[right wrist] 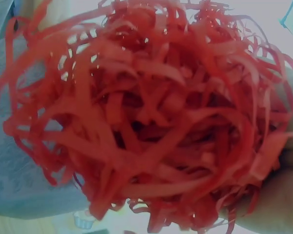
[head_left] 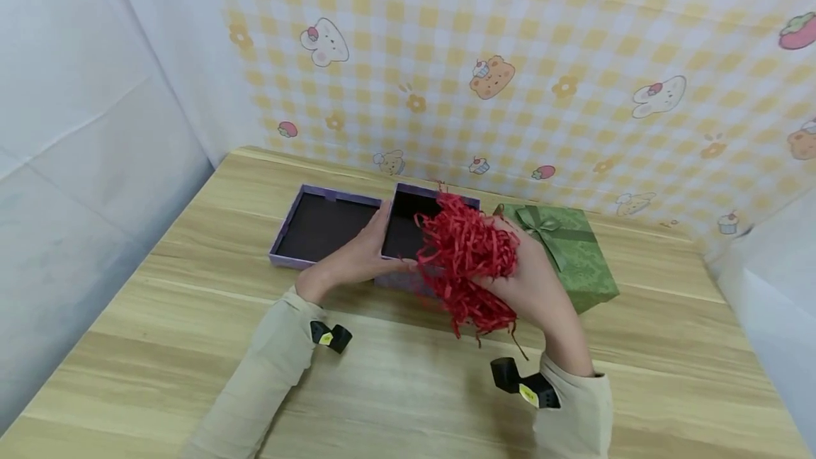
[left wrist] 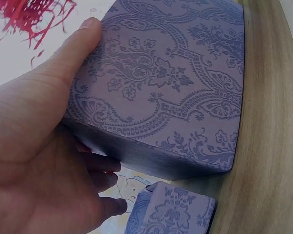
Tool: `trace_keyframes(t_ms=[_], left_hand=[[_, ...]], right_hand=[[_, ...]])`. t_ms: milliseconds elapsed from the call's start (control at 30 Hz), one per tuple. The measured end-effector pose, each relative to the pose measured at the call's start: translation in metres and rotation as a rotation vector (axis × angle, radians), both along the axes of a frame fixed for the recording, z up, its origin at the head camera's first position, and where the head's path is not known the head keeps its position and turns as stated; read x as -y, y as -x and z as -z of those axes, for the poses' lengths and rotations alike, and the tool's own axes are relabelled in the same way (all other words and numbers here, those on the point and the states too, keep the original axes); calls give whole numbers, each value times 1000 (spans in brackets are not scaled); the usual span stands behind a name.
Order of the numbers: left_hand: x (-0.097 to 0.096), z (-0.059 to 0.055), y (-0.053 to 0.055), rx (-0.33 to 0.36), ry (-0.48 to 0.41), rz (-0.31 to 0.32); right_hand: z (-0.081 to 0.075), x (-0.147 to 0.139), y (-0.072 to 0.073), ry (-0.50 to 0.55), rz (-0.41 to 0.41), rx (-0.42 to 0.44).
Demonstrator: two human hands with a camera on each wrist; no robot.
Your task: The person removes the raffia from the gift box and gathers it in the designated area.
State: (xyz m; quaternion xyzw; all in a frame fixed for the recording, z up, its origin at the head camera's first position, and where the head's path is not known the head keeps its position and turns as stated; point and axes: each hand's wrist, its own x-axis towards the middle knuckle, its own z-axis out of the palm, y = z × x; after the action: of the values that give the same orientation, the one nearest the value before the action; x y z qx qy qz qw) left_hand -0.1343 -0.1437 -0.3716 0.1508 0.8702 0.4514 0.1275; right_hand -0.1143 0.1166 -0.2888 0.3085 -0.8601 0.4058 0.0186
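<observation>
A bundle of red shredded paper (head_left: 468,243) hangs from my right hand (head_left: 532,275), which grips it over the right side of the purple box (head_left: 401,280). Loose strands dangle below, and in the right wrist view the red shredded paper (right wrist: 156,122) covers most of the fingers. My left hand (head_left: 363,253) holds the box at its near left corner. In the left wrist view, the thumb of my left hand (left wrist: 39,141) lies on the patterned front of the purple box (left wrist: 156,78) and the fingers reach along its side. The visible part of the box's dark inside holds nothing.
Left of the box lies its shallow purple lid (head_left: 328,225), dark inside turned up. A green gift box (head_left: 583,253) with a ribbon bow stands at the right, partly behind my right hand. A patterned cloth (head_left: 446,41) hangs along the back of the wooden table (head_left: 395,381).
</observation>
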Motion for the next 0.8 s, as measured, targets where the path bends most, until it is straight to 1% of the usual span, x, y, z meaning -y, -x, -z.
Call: trace_keyframes(t_ms=[133, 233, 300, 433, 567, 700, 800], left_hand=[[-1, -1, 0, -12, -6, 2], [-1, -1, -1, -16, -4, 0], [-1, -1, -1, -7, 1, -4], [-2, 0, -1, 5, 3, -3], [-2, 1, 0, -6, -5, 9], [-1, 2, 2, -40, 3, 22], [-2, 4, 4, -45, -3, 17]], right_hand=[[1, -8, -4, 21, -38, 15], [1, -12, -6, 24, -51, 22], [1, -13, -7, 16, -61, 26], [3, -14, -10, -11, -104, -1], [3, -12, -12, -18, -166, -31], [4, -5, -14, -39, -229, -4], [5, 0, -14, -79, -250, 8]])
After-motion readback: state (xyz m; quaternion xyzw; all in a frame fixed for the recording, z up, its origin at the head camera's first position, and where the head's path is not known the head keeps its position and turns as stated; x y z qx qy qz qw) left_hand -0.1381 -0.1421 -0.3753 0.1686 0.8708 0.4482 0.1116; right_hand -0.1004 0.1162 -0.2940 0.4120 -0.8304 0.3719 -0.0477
